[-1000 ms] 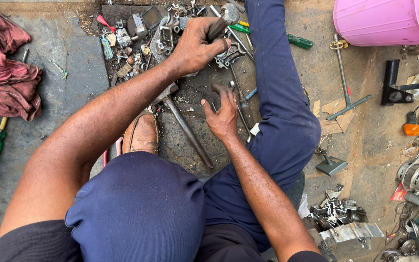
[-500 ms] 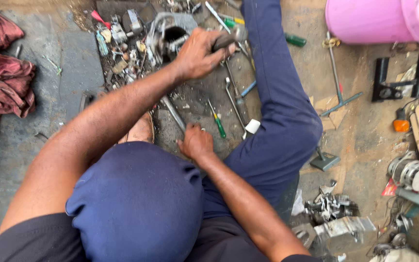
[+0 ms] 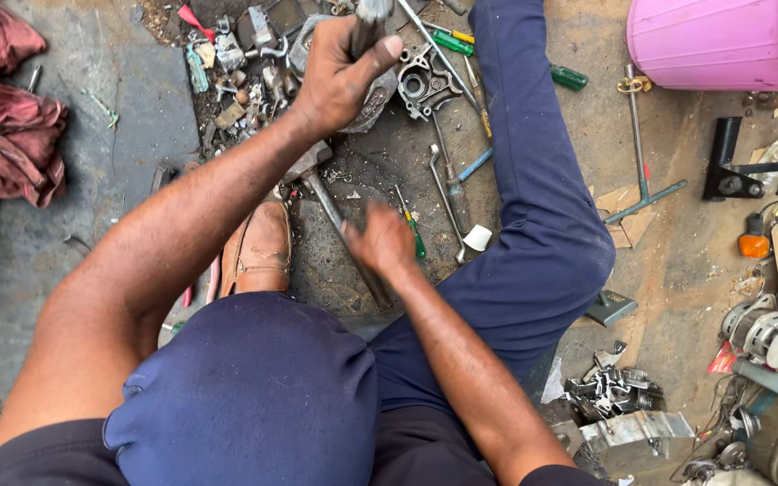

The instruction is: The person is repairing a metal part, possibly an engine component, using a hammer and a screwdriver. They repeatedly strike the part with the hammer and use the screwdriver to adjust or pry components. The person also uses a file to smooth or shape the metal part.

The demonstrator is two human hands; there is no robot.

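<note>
We sit on the ground with many tools spread between our legs. Our left hand (image 3: 339, 76) is clenched around a dark metal rod (image 3: 366, 27) and holds it up above a grey engine casing (image 3: 425, 83); the thumb presses along the rod's side. Our right hand (image 3: 382, 243) is lower and blurred, its fingers curled inward. It hangs just over the hammer handle (image 3: 339, 220) on the dirty floor, but we cannot tell whether it already grips it or only touches it. A small green screwdriver (image 3: 411, 229) lies just beside this hand, and a long wrench (image 3: 443, 193) is near. We think the risk is here: the rod is held only by one fist, so it can slip or tilt if something strikes it, and the thumb on the side could be hit. Also the loose small parts (image 3: 236, 81) near the casing can scatter.
</note>
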